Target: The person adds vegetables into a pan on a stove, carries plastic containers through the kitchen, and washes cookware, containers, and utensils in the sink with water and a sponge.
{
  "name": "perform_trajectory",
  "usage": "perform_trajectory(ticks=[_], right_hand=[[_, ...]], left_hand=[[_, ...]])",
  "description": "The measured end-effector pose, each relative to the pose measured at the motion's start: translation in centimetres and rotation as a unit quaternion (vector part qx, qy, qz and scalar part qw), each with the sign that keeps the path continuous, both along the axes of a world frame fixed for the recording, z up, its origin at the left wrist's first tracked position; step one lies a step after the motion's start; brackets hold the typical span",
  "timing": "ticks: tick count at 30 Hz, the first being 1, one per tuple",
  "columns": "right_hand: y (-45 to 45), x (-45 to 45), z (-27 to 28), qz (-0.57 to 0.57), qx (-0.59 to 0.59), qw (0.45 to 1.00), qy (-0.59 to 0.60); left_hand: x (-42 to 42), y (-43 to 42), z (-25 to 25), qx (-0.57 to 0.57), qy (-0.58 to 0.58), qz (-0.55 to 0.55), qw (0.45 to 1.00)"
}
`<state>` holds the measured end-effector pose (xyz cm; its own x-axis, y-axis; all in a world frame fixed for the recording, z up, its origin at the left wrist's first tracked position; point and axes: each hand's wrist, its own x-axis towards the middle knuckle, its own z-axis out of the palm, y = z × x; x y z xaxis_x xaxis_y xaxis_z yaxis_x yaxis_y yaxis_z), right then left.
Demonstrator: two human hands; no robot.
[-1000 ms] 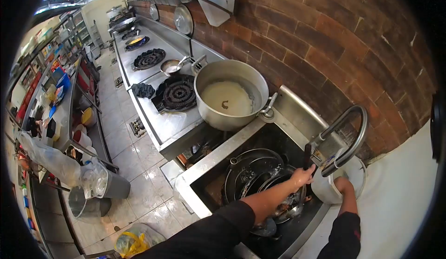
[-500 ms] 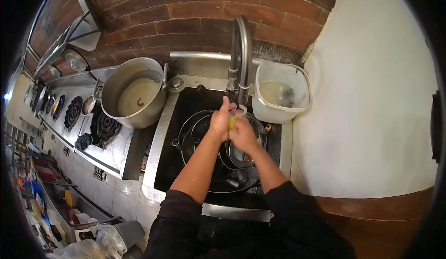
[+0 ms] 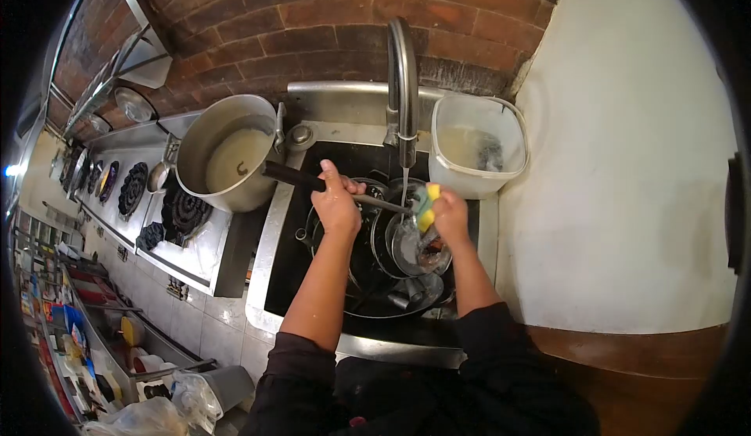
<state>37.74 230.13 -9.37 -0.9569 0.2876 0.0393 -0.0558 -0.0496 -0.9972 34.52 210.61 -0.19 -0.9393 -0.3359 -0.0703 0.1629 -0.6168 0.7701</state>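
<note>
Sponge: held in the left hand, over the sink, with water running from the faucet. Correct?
Wrong hand. The head view shows the sponge in the right hand; the left hand grips a dark-handled utensil. The rest holds: over the sink, water running from the faucet.

1. One left hand (image 3: 338,205), one right hand (image 3: 450,217): two in all.
2. One long-handled utensil (image 3: 292,174).
3. One yellow-and-green sponge (image 3: 425,218).
4. One faucet (image 3: 403,76) over one sink (image 3: 399,352).
5. Several pans (image 3: 400,254) inside, overlapping too much for an exact count.
6. One big metal pot (image 3: 254,191); one white plastic bucket (image 3: 465,182).
7. Two burner grates (image 3: 186,214) at the near end; farther ones too small for counting.
8. Two round lids (image 3: 135,105).
9. One grey bin (image 3: 228,385).
</note>
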Motion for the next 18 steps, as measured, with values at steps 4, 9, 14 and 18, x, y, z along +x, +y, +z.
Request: perform_trajectory(ticks=[4, 9, 14, 18], right_hand=[[0.8, -1.5, 0.3, 0.003, 0.151, 0.987, -0.056], [-3.3, -1.7, -5.3, -0.002, 0.256, 0.960, 0.115], [-1.3, -2.3, -13.1, -0.033, -0.260, 0.956, -0.131], [-8.0, 2.3, -7.1, -0.182, 0.332, 0.924, 0.059]], left_hand=[[0.0, 0.2, 1.5, -0.031, 0.045, 0.017, 0.998], [1.6, 3.4, 5.2, -0.057, 0.039, 0.042, 0.997], [0.8, 1.9, 5.1, -0.011, 0.056, 0.030, 0.998], [-0.9, 1.3, 5.2, -0.032, 0.000, 0.094, 0.995]])
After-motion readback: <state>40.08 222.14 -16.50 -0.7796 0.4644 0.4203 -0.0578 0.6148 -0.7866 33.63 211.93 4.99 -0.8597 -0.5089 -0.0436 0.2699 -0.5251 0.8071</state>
